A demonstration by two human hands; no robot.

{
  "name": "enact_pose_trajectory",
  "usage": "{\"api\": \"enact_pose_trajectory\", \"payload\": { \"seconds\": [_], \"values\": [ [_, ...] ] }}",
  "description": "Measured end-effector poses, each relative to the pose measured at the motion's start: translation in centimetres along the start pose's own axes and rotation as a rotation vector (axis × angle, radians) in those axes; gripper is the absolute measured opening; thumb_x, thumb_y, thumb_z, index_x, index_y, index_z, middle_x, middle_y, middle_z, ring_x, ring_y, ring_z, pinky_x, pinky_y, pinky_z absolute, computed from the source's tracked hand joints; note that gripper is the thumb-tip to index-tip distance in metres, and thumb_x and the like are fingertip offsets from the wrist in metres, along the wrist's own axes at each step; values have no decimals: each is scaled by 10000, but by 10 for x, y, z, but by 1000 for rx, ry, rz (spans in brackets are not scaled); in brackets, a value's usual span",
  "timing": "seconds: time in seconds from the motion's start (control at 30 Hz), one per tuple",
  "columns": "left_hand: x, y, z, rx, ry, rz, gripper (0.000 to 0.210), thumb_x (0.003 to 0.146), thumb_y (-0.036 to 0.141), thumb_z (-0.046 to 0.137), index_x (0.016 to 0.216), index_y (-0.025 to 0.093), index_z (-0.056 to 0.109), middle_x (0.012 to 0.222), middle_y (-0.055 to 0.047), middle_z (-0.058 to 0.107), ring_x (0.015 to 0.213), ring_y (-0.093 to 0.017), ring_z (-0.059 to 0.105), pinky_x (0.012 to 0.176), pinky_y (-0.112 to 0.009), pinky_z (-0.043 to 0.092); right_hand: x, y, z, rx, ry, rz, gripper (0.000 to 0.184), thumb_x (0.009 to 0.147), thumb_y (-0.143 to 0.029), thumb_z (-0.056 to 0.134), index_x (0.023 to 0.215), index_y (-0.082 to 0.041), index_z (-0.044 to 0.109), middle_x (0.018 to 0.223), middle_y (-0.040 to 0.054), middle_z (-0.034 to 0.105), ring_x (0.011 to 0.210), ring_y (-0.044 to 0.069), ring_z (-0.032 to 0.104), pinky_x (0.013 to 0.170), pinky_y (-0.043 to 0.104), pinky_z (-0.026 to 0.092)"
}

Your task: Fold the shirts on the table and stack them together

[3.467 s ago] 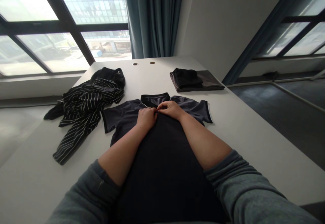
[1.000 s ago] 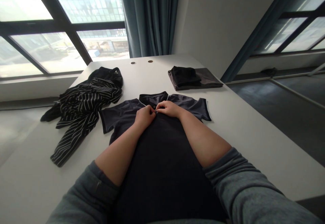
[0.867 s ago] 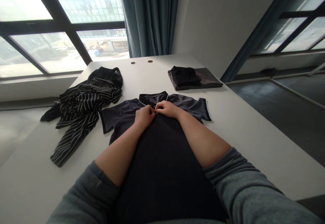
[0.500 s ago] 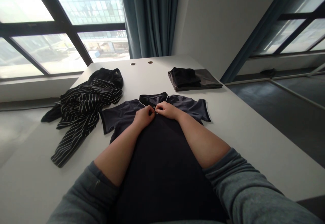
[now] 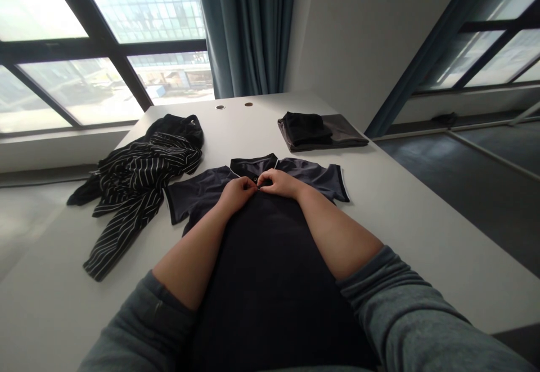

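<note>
A dark grey polo shirt [image 5: 270, 248] lies spread face up on the table, its black collar and white piping toward the far side. At the button placket just below the collar, my left hand [image 5: 238, 195] is closed in a pinch on the shirt's front edge. Opposite it, my right hand [image 5: 278, 183] pinches the same placket, its fingertips almost meeting those of the left. A small round button shows above the fingertips. The fabric between the fingers is mostly hidden.
On the white table [image 5: 422, 237], a crumpled black garment with white stripes [image 5: 147, 164] lies at the left, close to the shirt's sleeve. Folded dark clothes [image 5: 320, 131] are stacked at the far right. Two round holes are near the far edge, before a blue curtain [image 5: 248, 28].
Both hands stay at the placket with only small finger movements. My left hand has shifted slightly left and down, and the view has moved a little.
</note>
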State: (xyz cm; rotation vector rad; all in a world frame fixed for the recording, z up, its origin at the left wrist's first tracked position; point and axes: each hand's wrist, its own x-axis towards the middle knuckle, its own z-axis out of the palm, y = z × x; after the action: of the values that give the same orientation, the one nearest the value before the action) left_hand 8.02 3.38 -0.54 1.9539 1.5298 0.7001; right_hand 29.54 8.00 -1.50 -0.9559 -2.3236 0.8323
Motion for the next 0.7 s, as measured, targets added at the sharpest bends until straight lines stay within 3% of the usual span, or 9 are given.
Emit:
{"api": "enact_pose_trajectory", "payload": {
  "seconds": [0.23, 0.4, 0.57, 0.7],
  "values": [
    [3, -5, 3, -86, 39, -9, 130, 851, 323, 704, 798, 204, 703, 805, -9, 738, 737, -179, 652, 667, -299, 444, -2, -11, -2, 23, 68, -53, 265, 778, -120, 726, 1028, -200, 760, 990, 19, 744, 954, 185, 672, 882, 291, 502],
    [1, -6, 4, -7, 26, 9, 90, 832, 311, 736, 834, 229, 699, 818, 5, 731, 755, -184, 644, 685, -304, 440, -5, -12, -6, -65, 58, -89, 295, 771, -92, 726, 1036, -218, 756, 981, 16, 730, 963, 197, 657, 909, 312, 496],
    [-1, -3, -2, 197, -20, 34, 124, 862, 304, 747, 980, 276, 724, 957, 5, 782, 918, -230, 699, 824, -345, 474, -3, 6, -7, -320, 118, -23, 168, 797, -113, 738, 924, -216, 779, 1022, 63, 712, 1021, 244, 618, 981, 369, 474],
    [-3, 2, -2, 335, -8, 97, 252, 958, 350, 664, 1189, 312, 757, 1266, -42, 758, 1212, -310, 658, 1007, -446, 463, -1, 10, -6, -360, 143, -25, 152, 822, -87, 694, 880, -205, 770, 964, 60, 712, 938, 226, 613, 949, 359, 476]
  ]
}}
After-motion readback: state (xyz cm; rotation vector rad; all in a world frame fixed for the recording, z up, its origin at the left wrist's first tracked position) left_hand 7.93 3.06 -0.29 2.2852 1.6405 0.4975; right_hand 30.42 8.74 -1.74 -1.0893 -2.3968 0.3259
